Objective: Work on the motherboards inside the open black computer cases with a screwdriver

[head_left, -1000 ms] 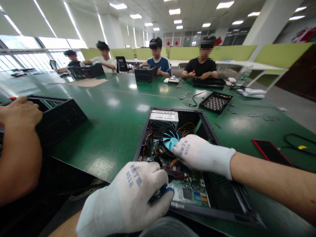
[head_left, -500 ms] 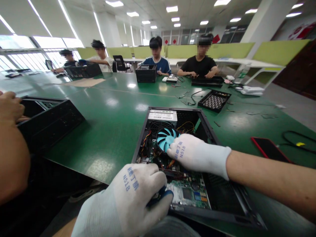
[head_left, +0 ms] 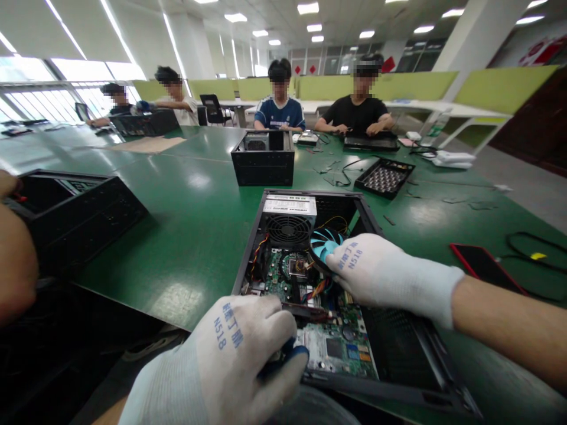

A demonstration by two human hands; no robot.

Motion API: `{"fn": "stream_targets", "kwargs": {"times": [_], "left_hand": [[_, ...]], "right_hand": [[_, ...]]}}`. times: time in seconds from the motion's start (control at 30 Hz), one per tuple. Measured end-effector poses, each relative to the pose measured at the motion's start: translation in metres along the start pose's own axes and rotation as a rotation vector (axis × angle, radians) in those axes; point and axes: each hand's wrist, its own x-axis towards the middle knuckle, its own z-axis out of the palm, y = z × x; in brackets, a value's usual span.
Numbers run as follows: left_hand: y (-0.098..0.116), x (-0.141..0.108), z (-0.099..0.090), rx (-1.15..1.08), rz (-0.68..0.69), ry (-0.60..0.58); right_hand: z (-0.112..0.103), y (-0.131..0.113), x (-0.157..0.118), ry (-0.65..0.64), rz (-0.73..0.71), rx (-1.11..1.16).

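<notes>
An open black computer case (head_left: 254, 242) lies in front of me, with a green motherboard (head_left: 316, 348) and a power supply (head_left: 290, 213) inside. My gloved right hand (head_left: 367, 265) grips the rim of a cooling fan (head_left: 325, 239) with light blue blades. The fan is tilted, held above the board to the right of the bare processor socket area (head_left: 297, 268). Low at the case's near left corner, my gloved left hand (head_left: 239, 354) is closed, thumb against curled fingers. Whatever lies between those fingers is hidden.
Another black case (head_left: 263, 168) stands beyond mine, and one more (head_left: 88, 218) is at the left beside a person's arm (head_left: 15, 260). To the right are a black tray (head_left: 385, 177), a red-edged phone (head_left: 485, 268) and a cable (head_left: 531, 258). Several people sit across the table.
My right hand has drawn the fan to the right, uncovering the board beneath it. Across the table, the case has come nearer to mine. My left hand stays almost in place.
</notes>
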Motion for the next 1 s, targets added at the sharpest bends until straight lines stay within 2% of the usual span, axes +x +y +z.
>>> {"fn": "stream_targets", "kwargs": {"times": [0.27, 0.47, 0.6, 0.83, 1.0], "left_hand": [[0.003, -0.002, 0.002, 0.015, -0.051, 0.017], [0.001, -0.004, 0.003, -0.005, -0.020, 0.010], [0.004, -0.005, 0.004, 0.015, -0.073, 0.051], [0.002, 0.000, 0.003, -0.004, -0.001, 0.023], [0.005, -0.003, 0.001, 0.009, -0.052, 0.013]], "right_hand": [[-0.004, 0.001, 0.007, -0.097, 0.095, -0.014], [-0.005, 0.008, 0.005, -0.051, 0.125, -0.012], [-0.011, 0.013, 0.003, 0.012, 0.193, -0.011], [-0.015, 0.011, 0.017, -0.136, 0.212, -0.023], [-0.017, 0.021, 0.024, -0.158, 0.265, -0.048]]}}
